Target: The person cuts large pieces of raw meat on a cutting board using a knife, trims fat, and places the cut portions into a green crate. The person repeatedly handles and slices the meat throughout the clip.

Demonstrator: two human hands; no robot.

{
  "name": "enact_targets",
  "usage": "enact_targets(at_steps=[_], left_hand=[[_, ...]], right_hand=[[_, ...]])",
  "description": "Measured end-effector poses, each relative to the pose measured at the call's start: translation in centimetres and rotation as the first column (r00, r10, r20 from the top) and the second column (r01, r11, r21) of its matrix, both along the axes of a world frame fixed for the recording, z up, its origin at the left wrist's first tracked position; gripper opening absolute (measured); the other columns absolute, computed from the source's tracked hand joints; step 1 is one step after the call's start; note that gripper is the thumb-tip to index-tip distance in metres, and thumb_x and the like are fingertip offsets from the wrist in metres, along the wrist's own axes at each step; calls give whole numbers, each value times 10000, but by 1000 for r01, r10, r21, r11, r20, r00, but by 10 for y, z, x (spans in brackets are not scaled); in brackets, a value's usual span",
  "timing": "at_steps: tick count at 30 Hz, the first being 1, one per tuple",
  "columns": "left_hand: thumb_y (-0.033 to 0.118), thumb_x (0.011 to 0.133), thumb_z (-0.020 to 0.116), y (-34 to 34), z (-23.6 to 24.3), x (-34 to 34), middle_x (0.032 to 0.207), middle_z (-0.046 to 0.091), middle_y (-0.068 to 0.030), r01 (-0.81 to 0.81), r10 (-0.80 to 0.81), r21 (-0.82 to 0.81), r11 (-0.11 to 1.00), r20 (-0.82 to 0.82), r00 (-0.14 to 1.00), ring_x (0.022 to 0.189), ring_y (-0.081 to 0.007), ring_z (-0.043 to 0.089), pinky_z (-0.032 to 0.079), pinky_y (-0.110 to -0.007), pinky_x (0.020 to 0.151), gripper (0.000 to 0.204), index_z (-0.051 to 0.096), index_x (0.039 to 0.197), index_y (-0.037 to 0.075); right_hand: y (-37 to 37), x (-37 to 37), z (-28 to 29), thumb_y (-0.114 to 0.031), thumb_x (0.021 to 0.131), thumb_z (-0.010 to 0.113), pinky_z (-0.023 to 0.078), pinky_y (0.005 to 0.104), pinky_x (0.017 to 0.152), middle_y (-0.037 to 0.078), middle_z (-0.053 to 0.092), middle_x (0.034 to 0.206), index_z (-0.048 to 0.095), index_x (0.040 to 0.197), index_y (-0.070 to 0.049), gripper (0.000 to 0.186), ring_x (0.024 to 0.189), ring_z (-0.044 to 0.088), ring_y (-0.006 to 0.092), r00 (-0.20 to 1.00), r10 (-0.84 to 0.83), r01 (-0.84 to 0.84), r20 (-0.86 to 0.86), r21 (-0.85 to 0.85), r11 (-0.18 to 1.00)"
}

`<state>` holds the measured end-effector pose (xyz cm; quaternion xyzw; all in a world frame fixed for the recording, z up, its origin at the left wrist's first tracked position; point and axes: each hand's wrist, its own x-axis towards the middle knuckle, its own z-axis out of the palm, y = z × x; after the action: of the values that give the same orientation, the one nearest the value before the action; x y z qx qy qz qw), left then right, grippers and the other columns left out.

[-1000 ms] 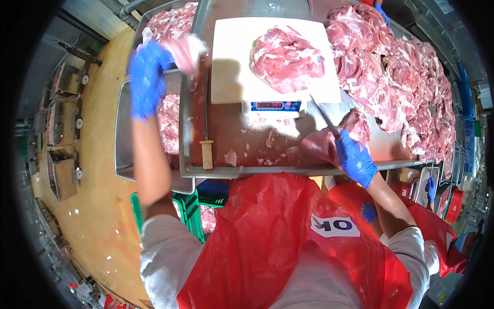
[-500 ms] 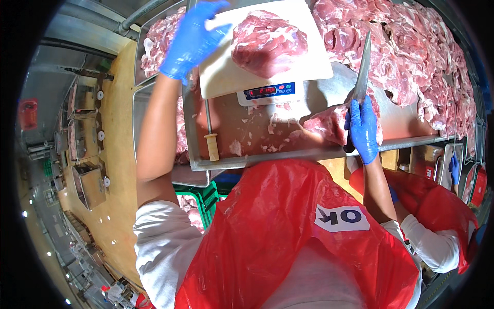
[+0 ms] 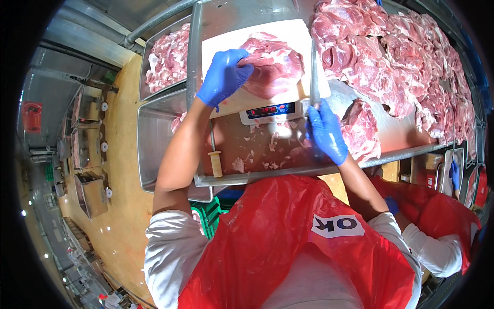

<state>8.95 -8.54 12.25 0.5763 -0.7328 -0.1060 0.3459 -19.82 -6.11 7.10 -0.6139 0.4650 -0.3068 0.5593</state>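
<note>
My left hand [image 3: 224, 76], gloved in blue, grips the left side of a large piece of raw meat [image 3: 275, 69] on a white board [image 3: 221, 41] atop a small scale [image 3: 267, 114] with a red display. My right hand [image 3: 324, 129], also gloved, holds a long knife [image 3: 315, 77] with its blade upright along the board's right side. Another piece of meat [image 3: 360, 131] lies right of that hand. A sharpening steel with a wooden handle [image 3: 216, 165] lies at the lower left of the steel work tray [image 3: 247, 180].
A large heap of meat [image 3: 391, 62] covers the right side. Steel bins [image 3: 154, 144], one full of meat [image 3: 167, 56], stand at the left. Green crates [image 3: 211, 216] are below. A co-worker in a red apron [image 3: 437, 211] stands close at the right.
My left hand let go of the pale piece it carried a second earlier and now grips the meat on the board. My right hand shifted left with the knife. The scale's display changed.
</note>
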Motion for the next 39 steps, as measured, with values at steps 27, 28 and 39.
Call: enact_targets(at_steps=[27, 28, 39], left_hand=[[200, 879, 545, 4, 63, 33, 599, 533, -34, 54, 101, 393, 918, -363, 926, 581, -158, 529, 452, -290, 547, 228, 557, 707, 51], [224, 878, 566, 15, 66, 42, 621, 555, -38, 65, 125, 375, 925, -461, 879, 572, -152, 546, 467, -296, 542, 204, 578, 782, 44], [82, 851, 626, 194, 66, 66, 785, 630, -50, -205, 553, 581, 787, -518, 653, 657, -126, 605, 488, -256, 569, 166, 652, 1007, 31]], right_hand=[[-28, 151, -27, -281, 1005, 417, 449, 327, 505, 67, 552, 740, 498, 1098, -34, 276, 552, 521, 153, 859, 501, -511, -103, -140, 848], [-8, 134, -17, -264, 1004, 418, 460, 339, 559, 79, 568, 771, 492, 1129, -38, 268, 608, 540, 171, 781, 568, -607, -258, -101, 788], [-33, 1, 65, -281, 1009, 498, 405, 240, 393, 25, 485, 612, 490, 984, -66, 216, 420, 443, 107, 999, 45, -48, 22, 176, 983]])
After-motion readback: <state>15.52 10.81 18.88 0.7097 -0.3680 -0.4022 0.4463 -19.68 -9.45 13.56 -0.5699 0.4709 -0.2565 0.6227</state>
